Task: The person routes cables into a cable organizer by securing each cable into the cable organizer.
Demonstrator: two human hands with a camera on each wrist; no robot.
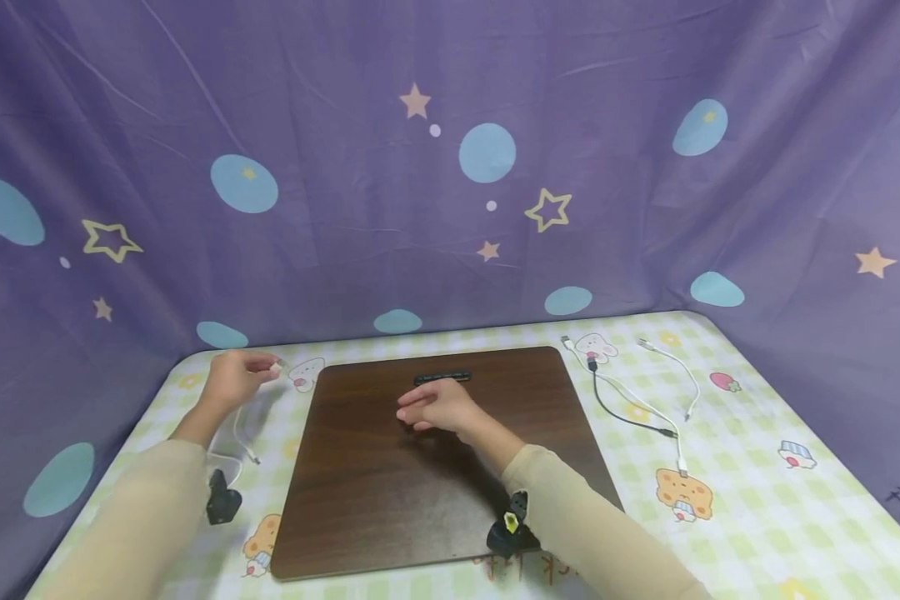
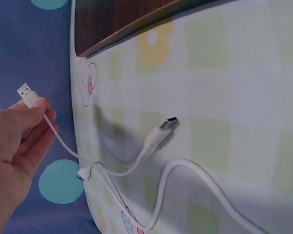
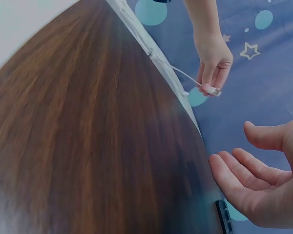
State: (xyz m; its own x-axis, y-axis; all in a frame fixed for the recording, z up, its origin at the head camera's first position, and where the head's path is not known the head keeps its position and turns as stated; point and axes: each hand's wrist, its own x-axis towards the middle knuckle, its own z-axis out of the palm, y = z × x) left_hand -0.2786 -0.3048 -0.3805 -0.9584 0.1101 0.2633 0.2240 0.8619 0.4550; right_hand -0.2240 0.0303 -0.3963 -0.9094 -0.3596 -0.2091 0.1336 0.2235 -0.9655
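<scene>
My left hand (image 1: 234,379) pinches the white USB plug (image 2: 28,95) of a thin white cable (image 2: 63,142) between thumb and fingers, raised over the table's far left corner. The cable hangs down from the plug. Near it in the left wrist view are a white USB-C connector (image 2: 158,134) and another small white plug (image 2: 84,172). My right hand (image 1: 446,408) hovers above the dark wooden board (image 1: 360,500). In the right wrist view its thumb and fingers stand apart, with nothing between them. A narrow black bar with notches (image 1: 442,377) lies just beyond it, near the board's back edge.
Right of the board lie a black USB cable (image 1: 618,414), a long white cable (image 1: 637,398) and a short white cable (image 1: 678,362). A green checked cloth (image 1: 750,467) covers the table. Behind it hangs a purple patterned curtain (image 1: 345,125).
</scene>
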